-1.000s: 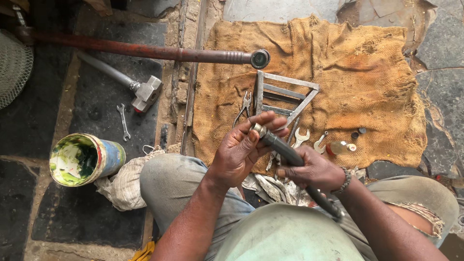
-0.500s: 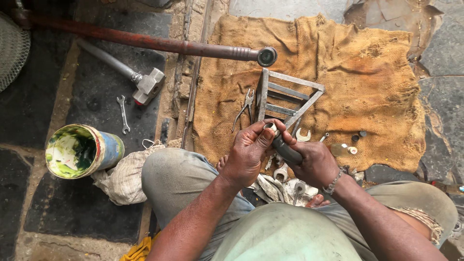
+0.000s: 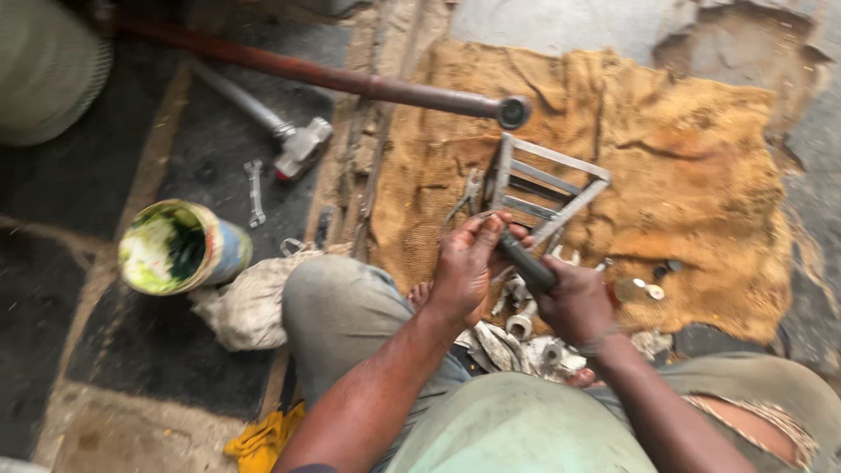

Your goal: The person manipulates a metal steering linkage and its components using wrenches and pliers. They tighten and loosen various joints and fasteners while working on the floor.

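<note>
Both hands meet over the burlap cloth (image 3: 701, 175): the right hand (image 3: 574, 302) grips a dark rod (image 3: 526, 263), the left hand (image 3: 464, 267) pinching its eleven-o'clock end.

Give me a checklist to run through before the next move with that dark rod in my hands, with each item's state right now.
1. Right hand wrapped around the dark rod: ok.
2. Left hand pinching the rod's upper end with its fingertips: ok.
3. What sits on that end of the rod: cannot tell, the fingers hide it.
4. Metal frame lying flat on the burlap cloth, just beyond the hands: ok.
5. Small round parts on the cloth beside the right hand: ok.
6. Hammer lying off to the left, apart from both hands: ok.
</note>
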